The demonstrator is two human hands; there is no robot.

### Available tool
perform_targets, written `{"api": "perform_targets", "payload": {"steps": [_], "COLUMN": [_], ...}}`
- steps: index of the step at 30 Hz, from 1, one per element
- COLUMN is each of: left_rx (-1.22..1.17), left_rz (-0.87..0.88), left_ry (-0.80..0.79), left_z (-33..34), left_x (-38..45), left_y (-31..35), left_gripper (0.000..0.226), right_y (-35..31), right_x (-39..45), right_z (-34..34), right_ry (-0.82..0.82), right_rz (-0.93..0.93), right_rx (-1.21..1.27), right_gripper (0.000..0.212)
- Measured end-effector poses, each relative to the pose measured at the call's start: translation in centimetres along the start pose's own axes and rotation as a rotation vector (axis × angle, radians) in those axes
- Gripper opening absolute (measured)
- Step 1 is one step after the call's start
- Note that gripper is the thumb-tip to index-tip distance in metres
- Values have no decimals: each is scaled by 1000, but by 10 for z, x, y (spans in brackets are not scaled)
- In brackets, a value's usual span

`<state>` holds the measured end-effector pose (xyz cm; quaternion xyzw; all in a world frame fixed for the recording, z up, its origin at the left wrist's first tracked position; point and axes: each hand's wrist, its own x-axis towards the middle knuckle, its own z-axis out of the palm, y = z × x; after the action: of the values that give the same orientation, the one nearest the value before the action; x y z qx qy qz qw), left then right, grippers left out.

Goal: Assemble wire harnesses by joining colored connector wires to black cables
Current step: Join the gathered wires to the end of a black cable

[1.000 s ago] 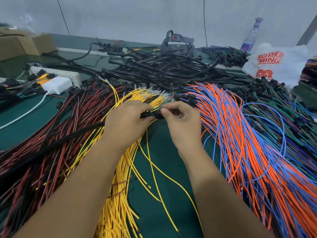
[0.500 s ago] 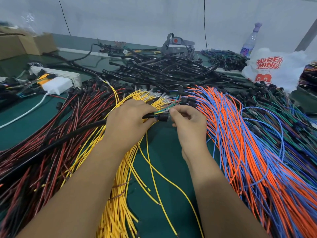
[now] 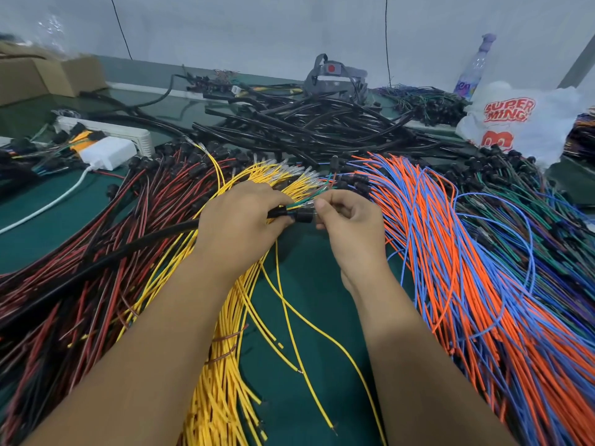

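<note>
Green matting covers the bench (image 3: 309, 304), and nearly all of it lies under wire. The biggest spread is the orange and blue wires (image 3: 457, 272) fanning down on my right, then the red and black wires (image 3: 106, 246) on my left, then the heap of black cables (image 3: 309, 123) at the back, then the yellow wires (image 3: 225, 365) running between my forearms.

One black cable (image 3: 151, 239) comes in from the left across the red bundle and ends in my left hand (image 3: 238, 220). My fingers curl round its end, thumb on top, with a few thin green wires (image 3: 306, 201) poking out past my knuckles. My right hand (image 3: 351, 220) pinches a small black connector (image 3: 304, 217) between thumb and forefinger, the other fingers loosely tucked. The connector sits right at the cable's end, between my two hands, raised a little above the bench.

To do this well, I think I should keep the cable end steady in my left hand and bring the connector on straight, not at a slant, so the thin wires don't fold or catch. I judge the join isn't seated yet, though my fingers hide the meeting point, so I can't be sure. A firm push, then a light tug to check, seems right.
</note>
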<state>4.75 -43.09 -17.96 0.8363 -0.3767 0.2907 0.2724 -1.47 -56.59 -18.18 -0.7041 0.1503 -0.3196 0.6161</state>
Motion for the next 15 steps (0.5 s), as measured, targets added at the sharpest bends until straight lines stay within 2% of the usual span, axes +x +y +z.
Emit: {"api": "perform_targets", "payload": {"steps": [3,8,12,15], "left_rx": [18,-3,-37,-81], "left_rz": [14,-14,-35,-53], "left_ry": [-1,-30,-71,-110], "left_z": [-1,-3,-2,-4], "left_x": [0,0,0,0], "left_y": [0,0,1,4], "left_gripper": [20,23,23,25], "right_y": [1,-2,-4,-4], "right_x": [1,0,0,0], "right_z": [0,2,4,6], "right_ry": [2,-32,-2,7], "right_rz": [16,6,-88,-114], "right_rx": [-46,-85,-168,-172], "right_gripper": [16,25,12,12]}}
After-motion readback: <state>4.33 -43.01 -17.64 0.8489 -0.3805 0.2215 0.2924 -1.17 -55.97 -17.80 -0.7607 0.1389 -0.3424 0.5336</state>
